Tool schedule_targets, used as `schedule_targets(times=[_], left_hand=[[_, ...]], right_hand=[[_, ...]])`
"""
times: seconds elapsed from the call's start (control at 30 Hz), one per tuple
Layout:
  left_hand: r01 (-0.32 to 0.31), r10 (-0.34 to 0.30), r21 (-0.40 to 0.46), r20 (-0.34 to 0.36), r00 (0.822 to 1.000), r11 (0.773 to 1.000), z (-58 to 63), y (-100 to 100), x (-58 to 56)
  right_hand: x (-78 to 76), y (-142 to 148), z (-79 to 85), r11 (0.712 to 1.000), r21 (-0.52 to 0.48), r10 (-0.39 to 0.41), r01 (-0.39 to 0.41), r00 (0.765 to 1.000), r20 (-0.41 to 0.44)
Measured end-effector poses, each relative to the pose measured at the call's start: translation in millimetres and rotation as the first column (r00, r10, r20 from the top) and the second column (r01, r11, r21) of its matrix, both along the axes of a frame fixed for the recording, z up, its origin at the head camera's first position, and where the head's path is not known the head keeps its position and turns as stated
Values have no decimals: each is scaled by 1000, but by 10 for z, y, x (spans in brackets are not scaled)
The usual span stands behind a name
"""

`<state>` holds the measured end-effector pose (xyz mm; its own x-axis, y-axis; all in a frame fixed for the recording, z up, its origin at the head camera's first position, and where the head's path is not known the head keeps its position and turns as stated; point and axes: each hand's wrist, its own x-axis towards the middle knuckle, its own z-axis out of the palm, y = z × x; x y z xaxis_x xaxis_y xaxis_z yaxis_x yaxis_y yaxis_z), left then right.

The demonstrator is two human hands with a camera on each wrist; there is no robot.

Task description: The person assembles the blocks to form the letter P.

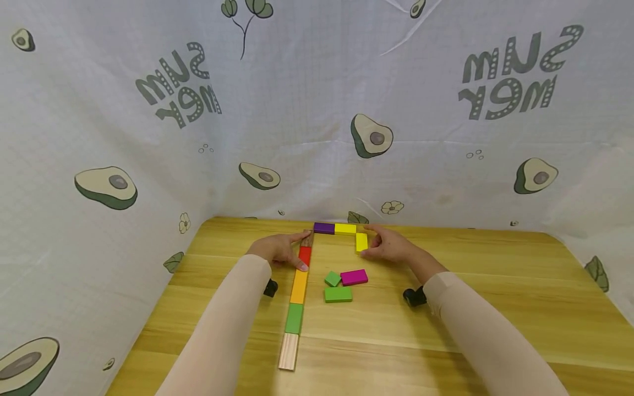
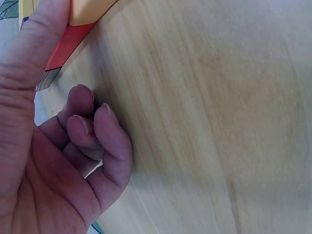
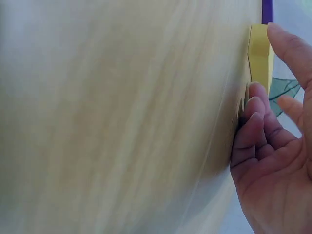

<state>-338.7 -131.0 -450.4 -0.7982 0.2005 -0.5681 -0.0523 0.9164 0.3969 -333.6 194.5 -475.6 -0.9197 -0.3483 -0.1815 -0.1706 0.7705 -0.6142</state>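
Wooden blocks form a cornered line on the table. Its left side has a brown block [image 1: 308, 240], a red block [image 1: 305, 254], an orange block [image 1: 299, 288], a green block [image 1: 294, 319] and a plain wood block [image 1: 289, 352]. My left hand [image 1: 277, 249] touches this side, forefinger at the brown block, thumb where red meets orange. A purple block [image 1: 324, 228] and a yellow block [image 1: 345, 229] lie end to end along the back. My right hand [image 1: 391, 246] pinches a second yellow block [image 1: 362, 243] at its ends, turned toward me at the right corner.
Inside the outline lie a small green block [image 1: 332, 279], a magenta block [image 1: 354, 277] and a longer green block [image 1: 338, 295]. A white patterned cloth [image 1: 307, 143] hangs behind the wooden table [image 1: 376, 352] and along its left side.
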Motion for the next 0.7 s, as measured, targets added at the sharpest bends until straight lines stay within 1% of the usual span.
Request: schedule_targets(times=[0.1,0.2,0.3,0.37,0.43,0.5,0.6,0.7], left_hand=[[-3,3,6,4,1000,1000,-1,-4,5],[-12,12,14,10,1000,1000,7,-4,7],[-19,18,15,11,1000,1000,23,-3,9],[-18,18,12,10,1000,1000,29,-4,8],[-13,13,6,10,1000,1000,29,-8,7],[-11,11,4,12,1000,1000,25,-10,3],[-6,6,1,8,1000,1000,18,-14,-3],[-7,7,11,4,1000,1000,11,-16,-8]], right_hand=[[66,-35,10,1000,-15,23,-24,999,-48],[202,-142,40,997,-2,70,-71,991,-117],[364,-311,68,986,49,166,-160,970,-175],[461,-437,73,969,87,246,-233,951,-190],[535,-553,76,943,126,326,-307,929,-178],[584,-649,77,918,155,388,-366,909,-153],[615,-746,83,893,163,437,-419,895,-92],[619,-799,96,881,146,460,-449,886,-52]])
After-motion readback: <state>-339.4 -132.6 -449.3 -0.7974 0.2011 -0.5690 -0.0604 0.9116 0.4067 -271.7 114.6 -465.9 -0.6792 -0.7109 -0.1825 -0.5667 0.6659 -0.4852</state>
